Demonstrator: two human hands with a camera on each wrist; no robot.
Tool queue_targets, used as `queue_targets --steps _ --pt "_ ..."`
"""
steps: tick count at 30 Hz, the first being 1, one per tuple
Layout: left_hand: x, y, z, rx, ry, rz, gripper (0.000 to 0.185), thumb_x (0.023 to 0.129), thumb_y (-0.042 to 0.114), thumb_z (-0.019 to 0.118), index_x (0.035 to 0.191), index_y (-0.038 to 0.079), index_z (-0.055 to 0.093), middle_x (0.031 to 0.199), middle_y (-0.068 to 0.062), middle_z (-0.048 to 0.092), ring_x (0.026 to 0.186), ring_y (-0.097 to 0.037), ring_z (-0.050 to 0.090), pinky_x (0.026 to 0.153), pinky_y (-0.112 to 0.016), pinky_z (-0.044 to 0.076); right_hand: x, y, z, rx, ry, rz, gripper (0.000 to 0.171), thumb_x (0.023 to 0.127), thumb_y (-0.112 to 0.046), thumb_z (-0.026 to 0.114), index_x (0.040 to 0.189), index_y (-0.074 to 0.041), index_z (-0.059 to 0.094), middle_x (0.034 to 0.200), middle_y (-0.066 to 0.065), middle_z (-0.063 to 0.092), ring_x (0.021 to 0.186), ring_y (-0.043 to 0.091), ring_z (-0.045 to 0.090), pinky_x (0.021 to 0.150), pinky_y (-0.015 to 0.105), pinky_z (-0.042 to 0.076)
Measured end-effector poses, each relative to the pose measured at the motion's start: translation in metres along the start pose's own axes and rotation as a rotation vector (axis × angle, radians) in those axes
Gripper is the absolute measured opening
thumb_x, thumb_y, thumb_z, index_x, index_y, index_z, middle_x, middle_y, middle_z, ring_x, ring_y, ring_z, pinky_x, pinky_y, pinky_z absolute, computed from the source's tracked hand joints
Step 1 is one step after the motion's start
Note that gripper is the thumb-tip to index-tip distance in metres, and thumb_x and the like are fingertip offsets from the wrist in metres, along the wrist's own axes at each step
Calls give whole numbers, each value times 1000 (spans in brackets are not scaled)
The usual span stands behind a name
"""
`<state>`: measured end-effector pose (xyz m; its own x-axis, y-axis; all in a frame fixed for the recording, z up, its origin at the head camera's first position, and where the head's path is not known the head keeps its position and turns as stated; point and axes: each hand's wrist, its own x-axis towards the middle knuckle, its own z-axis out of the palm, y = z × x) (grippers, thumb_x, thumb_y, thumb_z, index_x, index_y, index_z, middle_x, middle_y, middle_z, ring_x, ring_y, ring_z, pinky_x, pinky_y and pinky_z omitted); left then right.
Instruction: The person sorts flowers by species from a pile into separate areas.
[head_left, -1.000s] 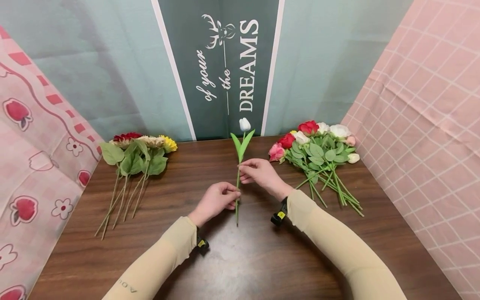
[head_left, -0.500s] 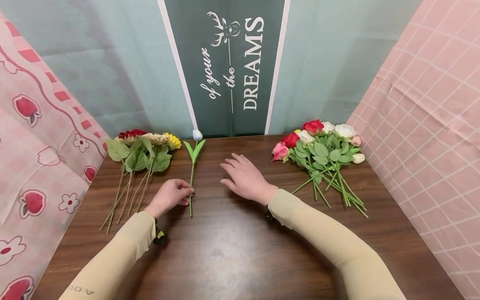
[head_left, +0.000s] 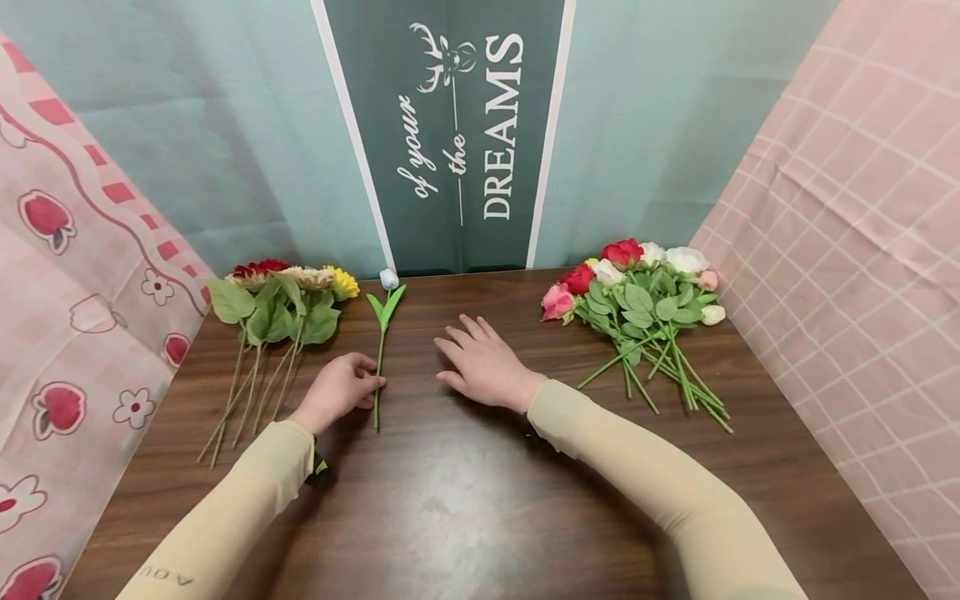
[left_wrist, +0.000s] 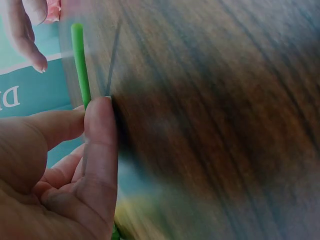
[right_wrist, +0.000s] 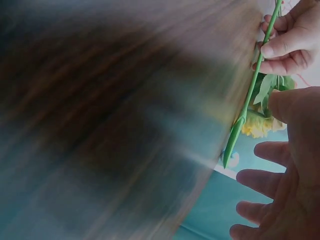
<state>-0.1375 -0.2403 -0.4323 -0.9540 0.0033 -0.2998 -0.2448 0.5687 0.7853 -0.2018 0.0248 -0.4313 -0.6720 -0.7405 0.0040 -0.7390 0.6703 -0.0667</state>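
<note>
A white tulip [head_left: 387, 278] on a long green stem [head_left: 378, 367] lies on the brown table [head_left: 480, 500], left of centre. My left hand [head_left: 337, 388] pinches the lower stem [left_wrist: 80, 62] between thumb and fingers. My right hand [head_left: 480, 360] hovers open just right of the stem, fingers spread and holding nothing. In the right wrist view the stem [right_wrist: 252, 87] and the left hand [right_wrist: 285, 40] show past my open right fingers [right_wrist: 260, 180].
A bunch of sunflowers and a red flower [head_left: 277, 308] lies at the back left. Roses in red, pink and white [head_left: 637, 292] lie at the back right. Patterned backdrops wall in the table's back and sides.
My left hand carried the tulip from the table's centre to the left, beside the sunflower bunch. My right hand let go of the stem and opened.
</note>
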Motion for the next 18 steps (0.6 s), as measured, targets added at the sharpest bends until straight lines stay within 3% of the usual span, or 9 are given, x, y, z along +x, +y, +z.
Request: queue_targets --steps 6,9,13,18 --pt "-2 1 -2 50 -9 1 39 98 10 70 128 -9 56 97 -18 69 71 -20 70 67 -35 62 -9 12 -5 35 17 33 62 104 -54 51 153 -16 50 156 9 47 152 35 25 125 50 12" --pt "-2 3 -3 124 5 29 41 98 15 71 128 -8 56 96 -16 68 70 -18 69 66 -35 60 -15 23 -8 60 59 58 59 104 -51 52 150 -15 54 152 9 51 149 35 31 124 50 18" --pt "-3 11 -1 308 70 148 46 97 23 73 130 -5 58 101 -15 65 80 -23 65 74 -42 55 -27 46 -12 100 155 112 47 105 -43 55 139 -12 63 138 9 62 135 33 48 116 49 33" --pt "-3 34 14 452 100 314 58 97 32 72 143 2 55 130 -20 59 115 -35 60 96 -54 49 -50 88 -20 228 262 257 28 103 -29 60 118 -9 73 116 8 72 111 29 64 99 47 49"
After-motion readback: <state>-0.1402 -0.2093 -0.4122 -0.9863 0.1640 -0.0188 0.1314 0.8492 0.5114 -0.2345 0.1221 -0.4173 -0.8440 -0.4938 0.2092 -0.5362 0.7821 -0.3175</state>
